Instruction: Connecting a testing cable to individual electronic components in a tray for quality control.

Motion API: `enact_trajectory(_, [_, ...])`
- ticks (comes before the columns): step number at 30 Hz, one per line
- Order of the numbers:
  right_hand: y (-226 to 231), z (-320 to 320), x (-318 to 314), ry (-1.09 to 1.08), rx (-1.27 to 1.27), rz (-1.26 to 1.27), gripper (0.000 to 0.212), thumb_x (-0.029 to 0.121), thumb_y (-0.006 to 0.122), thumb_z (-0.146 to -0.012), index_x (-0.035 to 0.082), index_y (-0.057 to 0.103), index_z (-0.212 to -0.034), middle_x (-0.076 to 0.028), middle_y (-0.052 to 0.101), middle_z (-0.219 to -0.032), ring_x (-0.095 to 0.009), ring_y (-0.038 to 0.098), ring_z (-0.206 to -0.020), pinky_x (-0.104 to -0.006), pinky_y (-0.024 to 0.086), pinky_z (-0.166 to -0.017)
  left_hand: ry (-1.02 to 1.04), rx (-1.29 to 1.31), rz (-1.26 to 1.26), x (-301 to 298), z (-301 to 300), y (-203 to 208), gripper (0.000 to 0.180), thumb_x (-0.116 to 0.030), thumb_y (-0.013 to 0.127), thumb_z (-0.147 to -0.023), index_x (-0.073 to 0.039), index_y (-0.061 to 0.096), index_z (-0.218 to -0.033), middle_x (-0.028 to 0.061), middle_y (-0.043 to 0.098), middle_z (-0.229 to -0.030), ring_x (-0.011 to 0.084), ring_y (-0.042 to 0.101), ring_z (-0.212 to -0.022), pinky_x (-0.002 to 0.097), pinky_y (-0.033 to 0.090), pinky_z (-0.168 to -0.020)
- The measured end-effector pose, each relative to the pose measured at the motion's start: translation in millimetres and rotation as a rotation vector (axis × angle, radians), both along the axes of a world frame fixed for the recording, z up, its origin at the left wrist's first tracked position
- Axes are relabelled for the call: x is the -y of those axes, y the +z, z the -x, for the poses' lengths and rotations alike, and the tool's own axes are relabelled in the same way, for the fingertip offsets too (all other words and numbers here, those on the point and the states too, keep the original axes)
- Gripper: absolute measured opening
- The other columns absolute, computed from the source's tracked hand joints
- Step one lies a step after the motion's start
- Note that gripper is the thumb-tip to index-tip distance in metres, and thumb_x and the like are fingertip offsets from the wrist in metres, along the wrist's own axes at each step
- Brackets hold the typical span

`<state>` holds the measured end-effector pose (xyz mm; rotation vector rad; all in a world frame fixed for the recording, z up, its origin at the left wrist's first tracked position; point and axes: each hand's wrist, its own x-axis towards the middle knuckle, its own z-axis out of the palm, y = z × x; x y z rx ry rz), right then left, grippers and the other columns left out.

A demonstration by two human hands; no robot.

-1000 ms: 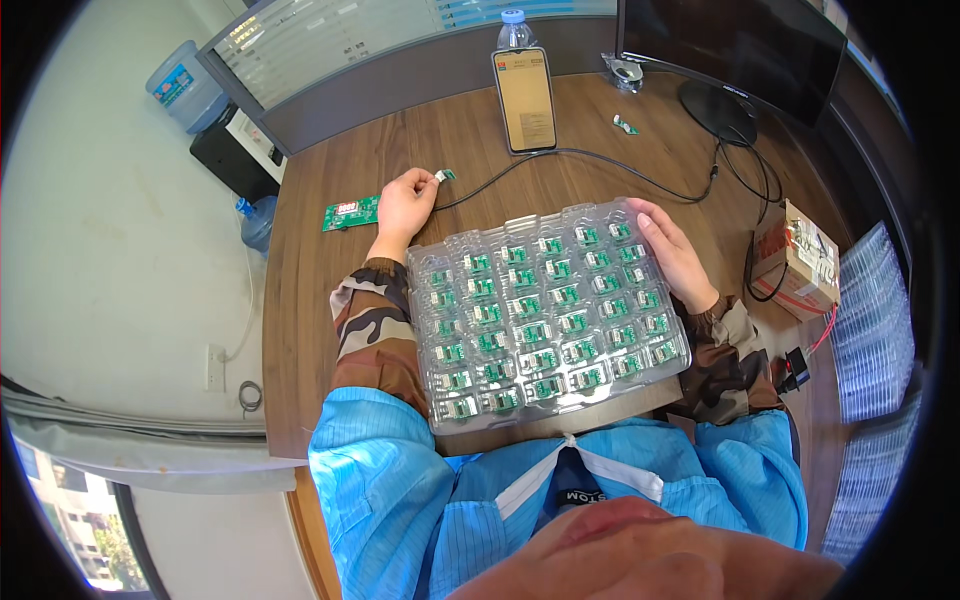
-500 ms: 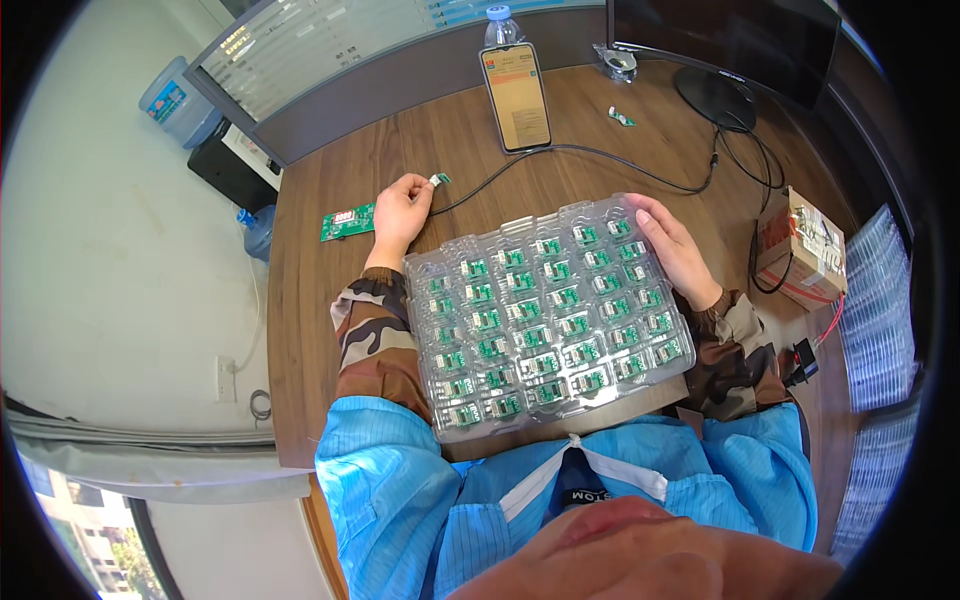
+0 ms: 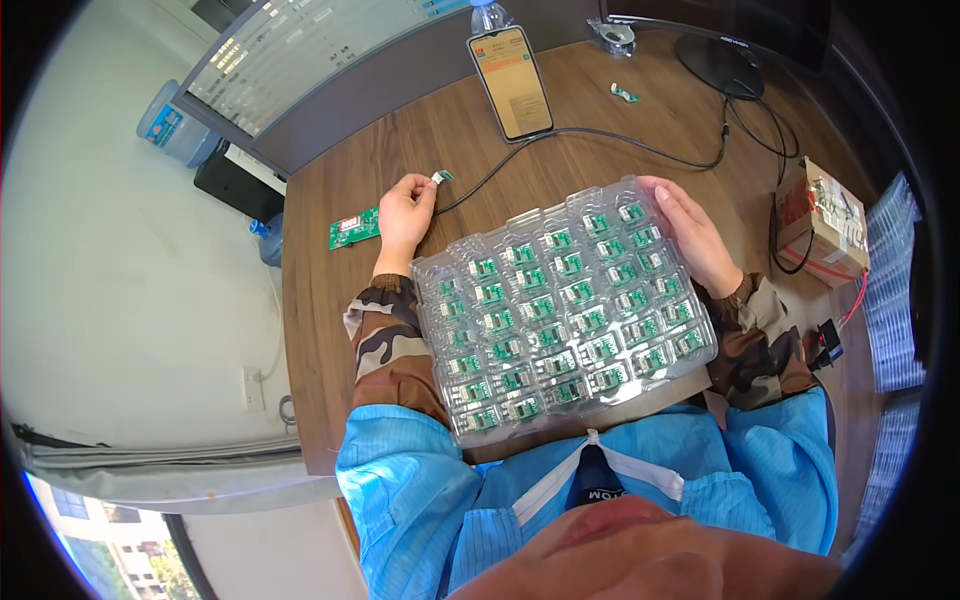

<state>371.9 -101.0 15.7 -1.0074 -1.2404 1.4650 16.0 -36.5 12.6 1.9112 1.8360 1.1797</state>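
Observation:
My left hand [image 3: 406, 212] is closed in a pinch on a small green circuit board [image 3: 444, 177] with a white end, just above the desk. Beside that hand lies a larger green circuit board [image 3: 348, 234] with a red-and-white display block, partly hidden by the hand. My right hand [image 3: 698, 238] grips the upper right corner of a clear plastic tray [image 3: 500, 243], its thumb behind or along the edge. Rows of pockets in the tray hold several small green boards with white connectors. The tray rests tilted in front of me, its left edge by my left forearm.
A phone [image 3: 512, 85] leans on a water bottle [image 3: 490, 16] at the back. A black cable [image 3: 620, 137] crosses the wooden desk [image 3: 340, 300]. Another small board [image 3: 624, 93] lies near the monitor stand [image 3: 718, 66]. A cardboard box [image 3: 822, 225] and stacked clear trays [image 3: 888, 300] are at right.
The whole view has shifted slightly, so the tray and box sit lower and further right. Both hands keep their holds, with little movement of their own.

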Motion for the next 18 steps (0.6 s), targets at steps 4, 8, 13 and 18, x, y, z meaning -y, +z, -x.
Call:
enact_trajectory(4, [0.8,0.7,1.2,-0.012,-0.067,-0.008,0.033,0.021,0.036,-0.093,0.001,0.043,-0.118,-0.008,0.047,-0.118,-0.011,0.045,-0.104,-0.0211,0.035,-0.089,-0.025,0.005,-0.013,-2.0,0.5,-1.5,0.013,-0.015,0.056,-0.078,-0.003,0.060,-0.079,-0.0008,0.054,-0.061,0.0091,0.045,-0.053,0.0200,0.036,-0.050])
enact_trajectory(8, [0.8,1.3,1.9,-0.020,0.012,-0.019,0.033,0.021,0.035,-0.093,0.001,0.043,-0.119,-0.007,0.047,-0.119,-0.011,0.045,-0.104,-0.0212,0.035,-0.090,0.014,0.005,0.008,-0.9,-0.3,-3.0,0.012,-0.017,0.057,-0.076,-0.005,0.060,-0.077,-0.0010,0.054,-0.061,0.0126,0.044,-0.052,0.0242,0.038,-0.050])
enact_trajectory(13, [5.3,0.9,5.4,0.001,0.018,-0.036,0.033,0.020,0.035,-0.094,0.001,0.042,-0.119,-0.008,0.047,-0.118,-0.011,0.046,-0.102,-0.0215,0.035,-0.089,0.003,-0.026,0.012,0.6,-1.0,1.5,0.012,-0.014,0.056,-0.078,-0.002,0.059,-0.080,-0.0008,0.054,-0.061,0.0088,0.044,-0.053,0.0196,0.036,-0.050])
enact_trajectory(18, [4.5,1.4,3.3,0.024,0.029,-0.025,0.033,0.020,0.035,-0.094,0.001,0.041,-0.119,-0.007,0.047,-0.117,-0.010,0.046,-0.099,-0.0212,0.036,-0.087,0.019,0.005,0.006,-0.4,1.8,0.1,0.012,-0.017,0.057,-0.076,-0.005,0.060,-0.077,-0.0011,0.054,-0.061,0.0124,0.044,-0.052,0.0242,0.038,-0.050])
